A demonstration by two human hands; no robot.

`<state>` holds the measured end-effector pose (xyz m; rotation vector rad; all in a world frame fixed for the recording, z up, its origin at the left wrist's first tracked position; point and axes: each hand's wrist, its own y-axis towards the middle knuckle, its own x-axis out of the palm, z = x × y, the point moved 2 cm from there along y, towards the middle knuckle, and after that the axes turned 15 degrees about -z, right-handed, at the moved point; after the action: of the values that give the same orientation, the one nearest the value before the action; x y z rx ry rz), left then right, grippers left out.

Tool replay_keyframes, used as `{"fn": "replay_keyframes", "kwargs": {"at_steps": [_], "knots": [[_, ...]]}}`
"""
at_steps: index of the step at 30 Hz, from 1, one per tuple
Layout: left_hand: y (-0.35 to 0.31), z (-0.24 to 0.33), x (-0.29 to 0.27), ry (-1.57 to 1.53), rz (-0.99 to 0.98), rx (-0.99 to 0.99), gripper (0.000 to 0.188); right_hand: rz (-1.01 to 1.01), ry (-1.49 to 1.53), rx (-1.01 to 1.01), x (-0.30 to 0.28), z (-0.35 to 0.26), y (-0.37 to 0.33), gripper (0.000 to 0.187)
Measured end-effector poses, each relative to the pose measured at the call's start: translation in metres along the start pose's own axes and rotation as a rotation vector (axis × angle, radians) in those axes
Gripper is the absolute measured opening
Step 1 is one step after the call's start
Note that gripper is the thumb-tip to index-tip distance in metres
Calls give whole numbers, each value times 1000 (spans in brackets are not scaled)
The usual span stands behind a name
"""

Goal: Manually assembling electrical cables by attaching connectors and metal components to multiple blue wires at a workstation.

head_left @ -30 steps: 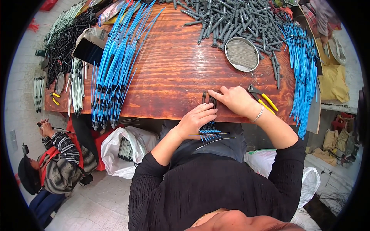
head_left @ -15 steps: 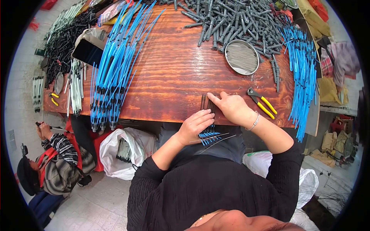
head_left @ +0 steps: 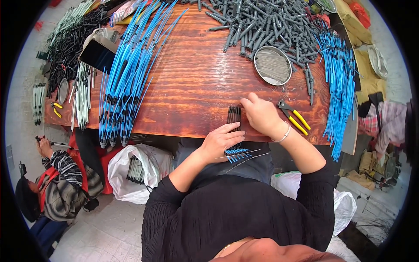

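Observation:
A row of thin black rods [head_left: 234, 114] lies side by side across the table's front edge, with short blue ends [head_left: 238, 153] sticking out over my lap. My left hand [head_left: 221, 142] rests across these rods and holds them together, its thumb hidden. Just right of the rods' far ends, my right hand [head_left: 263, 117] is closed with fingertips pinched; anything between them is too small to make out. Yellow-handled pliers [head_left: 293, 117] lie on the table beside my right hand. Beyond it sits a round metal dish [head_left: 273, 65] full of fine metal pins.
Grey plastic tube parts [head_left: 262, 26] are heaped at the far side. Long blue strips with black fittings lie in bundles at left [head_left: 124, 74] and right [head_left: 338, 87]. A phone [head_left: 97, 56] leans near the left bundle. Another person [head_left: 61, 183] works at far left.
My right hand has drawn back from the rods' far ends, and its extended index finger has curled into a pinch. My left hand stays on the rods.

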<state>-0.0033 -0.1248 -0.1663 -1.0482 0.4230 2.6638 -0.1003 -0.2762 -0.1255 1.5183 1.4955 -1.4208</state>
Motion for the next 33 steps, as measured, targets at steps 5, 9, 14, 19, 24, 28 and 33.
{"fn": "replay_keyframes", "kwargs": {"at_steps": [5,9,14,19,24,28,33], "knots": [[-1,0,2,-16,-16,-15,48,142,-126,47,13,4,-26,7],[0,-1,-2,30,11,1,42,148,-237,26,22,11,-19,5],[1,-1,0,23,10,-3,42,170,-322,-61,20,13,-1,6],[1,0,1,9,2,0,42,89,-292,-15,19,13,1,8],[-1,-1,1,9,12,-5,43,403,0,33,0,28,-46,27],[1,-4,1,-11,26,6,43,251,223,-3,22,0,-89,43],[3,-4,4,-6,55,10,44,282,666,-94,51,-37,-84,46]]}}
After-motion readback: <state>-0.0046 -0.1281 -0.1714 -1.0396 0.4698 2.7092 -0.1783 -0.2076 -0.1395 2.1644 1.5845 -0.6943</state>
